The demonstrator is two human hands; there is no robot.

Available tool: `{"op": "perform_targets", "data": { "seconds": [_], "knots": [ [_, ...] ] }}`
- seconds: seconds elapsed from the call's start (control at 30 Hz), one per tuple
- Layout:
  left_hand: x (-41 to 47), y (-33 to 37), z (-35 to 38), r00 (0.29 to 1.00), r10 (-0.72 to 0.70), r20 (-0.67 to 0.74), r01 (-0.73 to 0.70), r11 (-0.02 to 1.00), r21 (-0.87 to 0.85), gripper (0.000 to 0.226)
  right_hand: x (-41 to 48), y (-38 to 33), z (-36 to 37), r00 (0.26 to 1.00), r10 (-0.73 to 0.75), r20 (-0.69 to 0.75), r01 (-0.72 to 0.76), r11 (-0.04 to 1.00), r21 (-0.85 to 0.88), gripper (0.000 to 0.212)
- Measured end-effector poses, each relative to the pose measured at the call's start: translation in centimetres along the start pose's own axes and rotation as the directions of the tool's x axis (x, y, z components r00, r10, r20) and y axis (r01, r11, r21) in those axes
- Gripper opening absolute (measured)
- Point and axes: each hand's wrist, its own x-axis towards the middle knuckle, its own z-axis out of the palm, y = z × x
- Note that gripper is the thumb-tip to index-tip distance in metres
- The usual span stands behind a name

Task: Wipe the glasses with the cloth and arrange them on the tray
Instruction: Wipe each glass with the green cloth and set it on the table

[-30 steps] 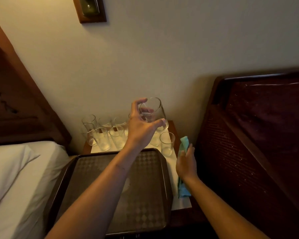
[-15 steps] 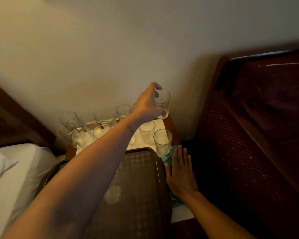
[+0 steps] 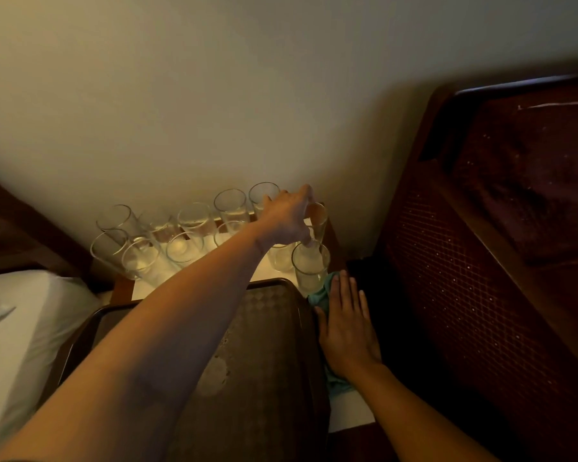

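At the left of the frame the bed [image 3: 20, 328] runs close against the tray [image 3: 267, 345], so there is little spare room on that side. The glasses [image 3: 184, 248] stand upright in two crowded rows along the wall [image 3: 214, 111] at the back of the desk [image 3: 351, 411], many touching or nearly so, none on the tray yet. The tray fills the lower centre, bare, probably parked in front of the rows to keep each carry short. The left hand [image 3: 289, 216] reaches over it to the right end of the rows, fingers curled round one glass [image 3: 318, 216] near the desk's far right corner, a job likely just starting. A front glass [image 3: 311, 265] stands just below that grip and next to the tray's rim, easy to knock. The right hand [image 3: 346, 328] lies flat, fingers straight, pressing the teal cloth [image 3: 321, 291] onto the narrow strip of desk beside the tray, seemingly to keep it ready. Further right a dark headboard [image 3: 481, 261] walls the space in, leaving upward as the free way out
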Motion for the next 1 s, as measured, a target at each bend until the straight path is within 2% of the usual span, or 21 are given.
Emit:
{"op": "perform_targets", "data": {
  "seconds": [0.13,0.23,0.37,0.43,0.5,0.57,0.6,0.67,0.73,0.83,1.0],
  "knots": [
    [-0.1,-0.1,0.2,1.000,0.007,0.027,-0.008,1.000,0.012,0.090,0.0,0.1,0.1,1.000,-0.001,0.008,0.001,1.000,-0.020,0.073],
    [-0.1,0.3,-0.8,0.991,0.033,0.133,-0.035,0.999,0.008,0.095,-0.1,0.0,-0.2,1.000,-0.001,0.010,0.001,1.000,-0.013,0.073],
    [-0.3,0.6,-6.0,0.944,0.104,0.313,-0.003,0.952,-0.307,0.097,-0.3,-0.1,-0.5,1.000,-0.002,0.015,0.002,1.000,-0.003,0.073],
    [-0.4,0.3,-8.9,0.965,0.113,0.235,-0.009,0.916,-0.402,0.084,-0.3,-0.1,-0.6,1.000,-0.007,0.015,0.007,1.000,-0.004,0.073],
    [-0.3,-0.4,-10.2,0.999,0.031,0.038,-0.012,0.902,-0.431,0.066,-0.3,-0.1,-0.7,1.000,-0.012,0.014,0.012,1.000,0.000,0.073],
    [-0.2,-1.4,-9.8,0.989,-0.082,-0.119,0.039,0.944,-0.327,0.056,-0.4,-0.1,-0.7,1.000,-0.012,0.008,0.012,1.000,0.001,0.073],
    [-0.1,-2.0,-9.1,0.984,-0.118,-0.136,0.086,0.971,-0.221,0.057,-0.4,-0.2,-0.6,1.000,-0.010,0.004,0.010,1.000,0.002,0.073],
    [0.0,-3.4,-7.3,0.979,-0.189,-0.074,0.189,0.982,-0.002,0.067,-0.4,-0.2,-0.6,1.000,-0.008,-0.007,0.008,1.000,0.001,0.073],
    [0.0,-4.5,-5.7,0.968,-0.251,0.001,0.250,0.964,0.091,0.084,-0.4,-0.2,-0.6,1.000,-0.010,-0.014,0.009,1.000,-0.006,0.073],
    [0.6,-5.5,-4.2,0.957,-0.290,0.023,0.286,0.951,0.121,0.097,-0.4,-0.2,-0.5,1.000,-0.006,-0.015,0.006,1.000,-0.021,0.073],
    [1.3,-5.8,-3.2,0.954,-0.293,-0.067,0.296,0.954,0.041,0.082,-0.3,-0.1,-0.5,1.000,-0.002,-0.015,0.002,1.000,-0.004,0.074]
  ]
}}
